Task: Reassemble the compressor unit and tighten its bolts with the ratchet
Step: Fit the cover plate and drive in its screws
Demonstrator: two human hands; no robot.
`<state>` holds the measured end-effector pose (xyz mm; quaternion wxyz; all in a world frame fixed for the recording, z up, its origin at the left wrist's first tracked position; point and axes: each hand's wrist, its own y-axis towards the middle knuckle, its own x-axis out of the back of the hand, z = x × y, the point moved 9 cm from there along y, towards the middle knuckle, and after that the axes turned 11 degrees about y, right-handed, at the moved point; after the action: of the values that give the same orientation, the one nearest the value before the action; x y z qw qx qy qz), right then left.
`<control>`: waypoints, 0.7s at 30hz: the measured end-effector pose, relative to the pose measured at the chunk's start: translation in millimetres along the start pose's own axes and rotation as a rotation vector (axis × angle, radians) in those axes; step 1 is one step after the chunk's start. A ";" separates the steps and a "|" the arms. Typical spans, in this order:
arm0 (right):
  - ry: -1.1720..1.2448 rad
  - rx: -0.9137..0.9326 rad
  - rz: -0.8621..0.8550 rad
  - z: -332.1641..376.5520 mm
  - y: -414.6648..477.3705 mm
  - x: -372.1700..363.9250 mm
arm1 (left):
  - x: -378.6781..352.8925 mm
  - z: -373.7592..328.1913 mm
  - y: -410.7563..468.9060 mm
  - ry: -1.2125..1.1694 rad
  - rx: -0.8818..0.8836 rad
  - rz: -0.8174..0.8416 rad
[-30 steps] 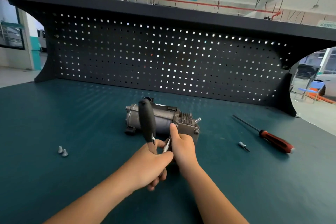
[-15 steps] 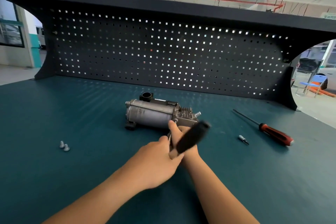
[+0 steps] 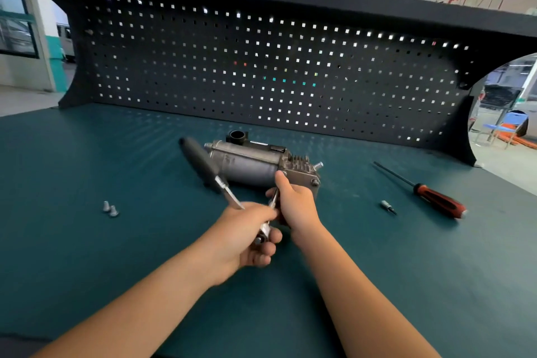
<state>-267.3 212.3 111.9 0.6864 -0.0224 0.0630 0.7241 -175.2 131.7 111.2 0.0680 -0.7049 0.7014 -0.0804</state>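
Observation:
The grey metal compressor [image 3: 247, 164] lies on its side in the middle of the green bench mat, its finned head end to the right. My right hand [image 3: 295, 202] grips that head end from the near side, thumb up against the plate. My left hand [image 3: 247, 234] holds the ratchet [image 3: 203, 167] by its metal head and shaft. The black handle sticks out up and to the left, in front of the compressor's left end. The ratchet's socket end is hidden between my hands.
Two small silver bolts [image 3: 109, 209] lie on the mat at the left. To the right lie a small silver bit [image 3: 388, 207] and a screwdriver [image 3: 438, 201] with a red-and-black handle. A black pegboard [image 3: 261, 67] stands behind.
The ratchet handle swung from upright over to the right, then back across to point up-left. My right hand stayed on the compressor's head end. The camera moved closer.

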 end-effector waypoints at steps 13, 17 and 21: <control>-0.166 0.144 -0.069 7.7 3.4 2.2 | -20.7 -44.4 -5.3 1.594 -0.386 -0.255; -0.005 0.074 -0.046 1.1 2.3 1.5 | -9.9 -30.4 5.9 1.273 -0.285 -0.140; 0.009 0.044 -0.055 -2.5 0.6 2.3 | -1.7 3.5 6.2 0.300 -0.036 0.064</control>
<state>-268.1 214.3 109.2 0.7060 -0.0122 0.0815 0.7034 -180.5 133.3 106.5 -0.0479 -0.6634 0.7271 -0.1700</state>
